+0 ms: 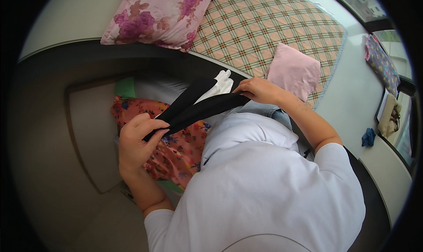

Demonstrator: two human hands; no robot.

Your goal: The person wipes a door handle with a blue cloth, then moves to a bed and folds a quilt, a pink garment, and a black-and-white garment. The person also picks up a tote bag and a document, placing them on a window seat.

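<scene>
A length of black fabric [205, 110] stretches between my two hands, folded into two long strips. My left hand [138, 141] pinches one end where the strips meet, thumb against fingers. At the other end of the lower strip, my right hand [259, 91] grips the fabric between thumb and fingers. The upper strip reaches toward a white cloth item [223, 83] with finger-like tips, perhaps a glove; whether the two are joined I cannot tell. Under the fabric lies a red floral cloth [176, 153], partly hidden by my left hand and my white shirt.
Ahead is a raised white surface with a plaid quilted mat [244, 24], a floral pillow [155, 17] and a folded pink cloth [294, 70]. A blue cloth [368, 137], a beige bag [390, 116] and a patterned cushion [382, 63] are by the window. Green cloth [125, 87] shows at left.
</scene>
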